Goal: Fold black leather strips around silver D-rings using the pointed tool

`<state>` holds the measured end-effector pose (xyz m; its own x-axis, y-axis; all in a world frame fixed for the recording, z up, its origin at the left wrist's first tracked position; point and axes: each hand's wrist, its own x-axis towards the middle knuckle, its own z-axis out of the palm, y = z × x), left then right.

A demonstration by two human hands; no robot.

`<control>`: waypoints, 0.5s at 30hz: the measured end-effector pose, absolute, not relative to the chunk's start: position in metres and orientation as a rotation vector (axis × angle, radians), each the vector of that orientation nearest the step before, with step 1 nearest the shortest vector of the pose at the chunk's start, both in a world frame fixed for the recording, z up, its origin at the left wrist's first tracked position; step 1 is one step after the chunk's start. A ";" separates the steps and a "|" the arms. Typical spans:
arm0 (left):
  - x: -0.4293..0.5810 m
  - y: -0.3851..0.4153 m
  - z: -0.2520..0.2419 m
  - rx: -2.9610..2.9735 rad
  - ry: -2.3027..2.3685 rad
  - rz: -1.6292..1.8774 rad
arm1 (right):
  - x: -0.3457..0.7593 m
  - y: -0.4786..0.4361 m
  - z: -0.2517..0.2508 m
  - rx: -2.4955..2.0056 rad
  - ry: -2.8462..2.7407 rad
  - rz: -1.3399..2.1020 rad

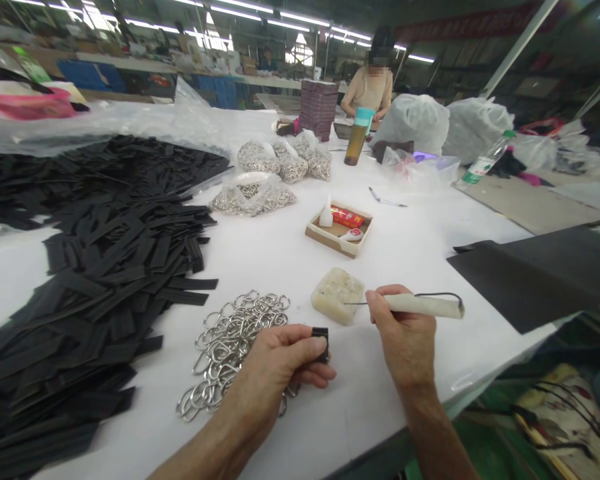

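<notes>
My left hand [280, 363] is closed on a small folded black strap piece [321, 340], pinched between thumb and fingers just right of a pile of metal D-rings [230, 340]. My right hand [405, 333] grips a white-handled tool [425, 305] with a thin wire tip and a dark cord. The tip points left onto a pale yellowish block [336, 295] on the white table [290, 260].
A large heap of black strips [95, 267] covers the left. Bags of metal rings [280, 163], a small cardboard tray with glue bottles [339, 230], a drink bottle [357, 137], a black sheet [530, 273] and plastic sacks lie farther off. Another person stands at the far end.
</notes>
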<state>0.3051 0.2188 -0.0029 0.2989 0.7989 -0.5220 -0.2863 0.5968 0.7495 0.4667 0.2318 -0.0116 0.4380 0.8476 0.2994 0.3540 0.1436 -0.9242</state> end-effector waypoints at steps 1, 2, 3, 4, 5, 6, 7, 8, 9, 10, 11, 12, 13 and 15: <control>0.305 0.219 -0.004 0.592 1.022 0.775 | 0.467 0.232 -0.012 -1.448 -1.135 0.489; 0.305 0.218 -0.004 0.594 1.017 0.769 | 0.466 0.233 -0.013 -1.447 -1.137 0.482; 0.305 0.217 -0.005 0.594 1.014 0.763 | 0.466 0.233 -0.014 -1.444 -1.141 0.475; 0.304 0.216 -0.005 0.593 1.010 0.758 | 0.466 0.234 -0.014 -1.440 -1.146 0.469; 0.304 0.215 -0.006 0.592 1.005 0.755 | 0.466 0.234 -0.015 -1.437 -1.153 0.466; 0.304 0.215 -0.006 0.589 1.000 0.753 | 0.466 0.234 -0.015 -1.434 -1.160 0.466; 0.303 0.214 -0.006 0.586 0.996 0.754 | 0.466 0.234 -0.015 -1.432 -1.167 0.466; 0.303 0.213 -0.006 0.585 0.993 0.757 | 0.466 0.234 -0.015 -1.432 -1.171 0.467; 0.303 0.213 -0.006 0.587 0.995 0.759 | 0.466 0.233 -0.015 -1.433 -1.173 0.470; 0.302 0.213 -0.006 0.592 0.997 0.760 | 0.466 0.233 -0.015 -1.435 -1.173 0.476; 0.302 0.213 -0.005 0.596 0.999 0.761 | 0.466 0.233 -0.016 -1.435 -1.172 0.486; 0.302 0.213 -0.005 0.598 1.002 0.762 | 0.466 0.233 -0.016 -1.434 -1.171 0.499; 0.301 0.213 -0.004 0.598 1.002 0.764 | 0.466 0.233 -0.016 -1.431 -1.166 0.510; 0.301 0.213 -0.003 0.595 0.996 0.773 | 0.467 0.233 -0.016 -1.419 -1.142 0.522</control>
